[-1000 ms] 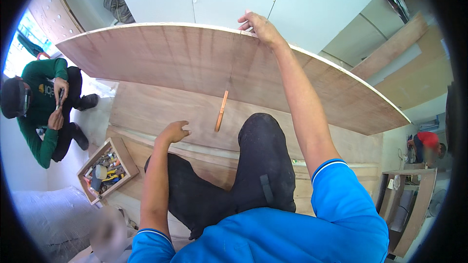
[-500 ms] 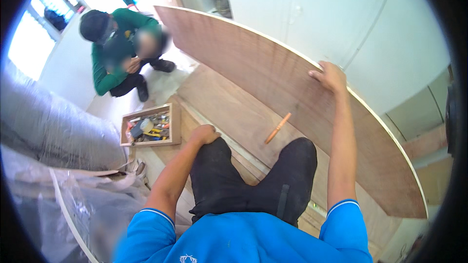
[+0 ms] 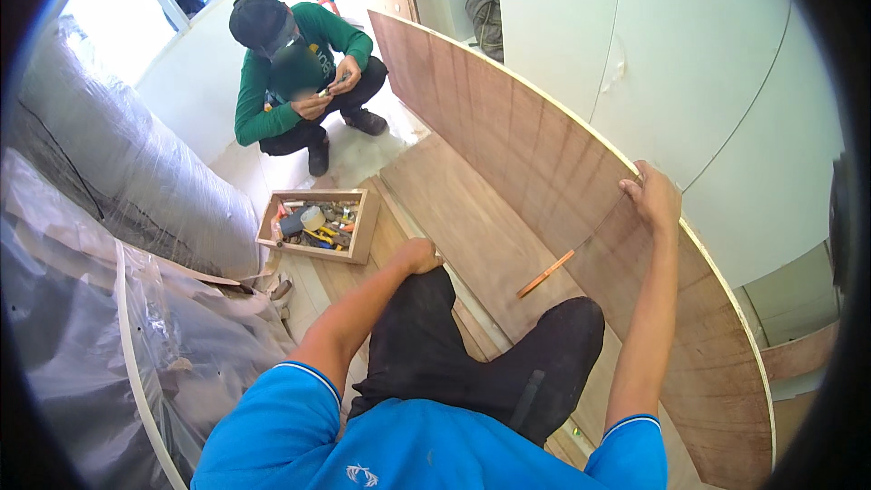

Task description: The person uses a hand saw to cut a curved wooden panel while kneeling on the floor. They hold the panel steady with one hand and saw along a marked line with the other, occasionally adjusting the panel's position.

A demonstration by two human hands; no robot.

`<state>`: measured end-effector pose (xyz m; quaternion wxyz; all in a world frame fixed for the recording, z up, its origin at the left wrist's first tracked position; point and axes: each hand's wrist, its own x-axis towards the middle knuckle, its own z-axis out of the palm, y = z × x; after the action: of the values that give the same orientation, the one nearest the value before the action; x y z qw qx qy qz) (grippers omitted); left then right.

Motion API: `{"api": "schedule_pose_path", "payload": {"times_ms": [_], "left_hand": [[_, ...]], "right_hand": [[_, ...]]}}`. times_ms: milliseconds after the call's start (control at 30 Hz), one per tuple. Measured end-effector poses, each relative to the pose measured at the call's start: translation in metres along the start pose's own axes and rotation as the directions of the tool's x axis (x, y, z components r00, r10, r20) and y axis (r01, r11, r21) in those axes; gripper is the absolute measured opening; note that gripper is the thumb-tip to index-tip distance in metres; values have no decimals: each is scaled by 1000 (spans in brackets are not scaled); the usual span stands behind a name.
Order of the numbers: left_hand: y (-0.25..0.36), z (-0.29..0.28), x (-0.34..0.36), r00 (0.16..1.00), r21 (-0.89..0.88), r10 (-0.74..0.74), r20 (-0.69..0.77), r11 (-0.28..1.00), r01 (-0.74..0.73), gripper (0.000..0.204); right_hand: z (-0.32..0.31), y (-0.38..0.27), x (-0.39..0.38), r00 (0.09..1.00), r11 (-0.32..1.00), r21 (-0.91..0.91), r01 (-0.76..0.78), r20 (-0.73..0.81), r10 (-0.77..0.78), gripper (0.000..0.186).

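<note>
A long brown plywood panel (image 3: 544, 159) with a pale edge stands on its side, slightly tilted, to the right of my legs. My right hand (image 3: 655, 200) grips its top edge, thumb on the near face and fingers over the far side. My left hand (image 3: 417, 257) rests at my left knee with its fingers curled in; whatever they hold, if anything, is hidden. Between my knees and the panel, a slim orange stick (image 3: 546, 274) lies on a flat wooden sheet (image 3: 472, 218). Its exact kind is unclear.
A wooden box (image 3: 363, 234) of hand tools and a tape roll stands left of my knee. Beyond it a co-worker in green (image 3: 349, 32) squats, holding something small. Plastic-wrapped bulk (image 3: 154, 163) fills the left side; white wall panels (image 3: 699, 63) rise behind the plywood.
The view has swung left, so everything sits farther right in it. My right hand still grips the panel's edge, and my left stays at the knee. The co-worker's hands are raised together.
</note>
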<state>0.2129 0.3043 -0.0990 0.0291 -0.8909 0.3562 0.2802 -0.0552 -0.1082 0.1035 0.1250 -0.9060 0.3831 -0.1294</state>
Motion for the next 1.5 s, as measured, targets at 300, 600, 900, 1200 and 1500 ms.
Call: {"api": "schedule_pose_path", "payload": {"times_ms": [300, 600, 900, 1200, 1500], "left_hand": [[19, -12, -13, 999, 7, -44, 5, 999, 44, 54], [12, -10, -17, 999, -17, -10, -49, 1000, 9, 56], [3, 2, -11, 997, -44, -29, -74, 999, 26, 52], [0, 0, -9, 994, -108, -22, -106, 994, 11, 55], [2, 0, -6, 993, -121, -29, -118, 993, 14, 51]], "right_hand": [[3, 7, 6, 1000, 998, -61, -9, -7, 8, 54], [4, 4, 3, 1000, 1000, -18, -20, 6, 20, 55], [-1, -1, 4, 998, 1000, -7, -31, 59, 31, 57], [3, 3, 4, 1000, 999, -44, 18, -17, -18, 52], [-6, -3, 4, 997, 997, -20, -75, 27, 76, 52]]}}
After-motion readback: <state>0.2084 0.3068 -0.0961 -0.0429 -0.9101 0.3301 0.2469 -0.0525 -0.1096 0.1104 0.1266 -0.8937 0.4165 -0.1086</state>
